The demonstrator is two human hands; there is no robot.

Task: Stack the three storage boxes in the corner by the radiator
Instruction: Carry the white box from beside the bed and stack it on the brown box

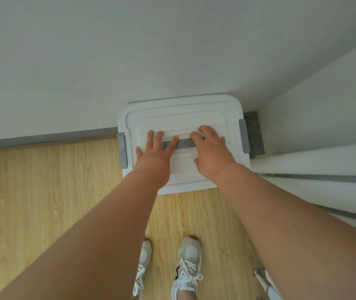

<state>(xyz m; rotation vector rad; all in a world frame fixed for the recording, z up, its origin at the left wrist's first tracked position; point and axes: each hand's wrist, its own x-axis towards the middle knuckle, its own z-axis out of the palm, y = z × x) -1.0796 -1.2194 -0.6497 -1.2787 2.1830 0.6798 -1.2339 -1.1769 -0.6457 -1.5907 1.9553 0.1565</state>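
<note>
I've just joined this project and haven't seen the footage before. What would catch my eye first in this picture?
Two bare forearms reach down the middle of the view, with the left hand and right hand spread flat on the white plastic storage box lid, over its grey centre handle. The box, with grey side latches, sits against the white wall in the corner. White laced sneakers stand on the light wood floor below.

- The storage box lid (181, 113) looks like smooth white plastic with a soft shine.
- Its side clips (122, 150) are dull grey plastic.
- The floor (43, 191) is pale wood with a grain pattern.
- The wall (129, 50) is matt white.
- The shoes (189, 263) are white cloth with laces.
</note>
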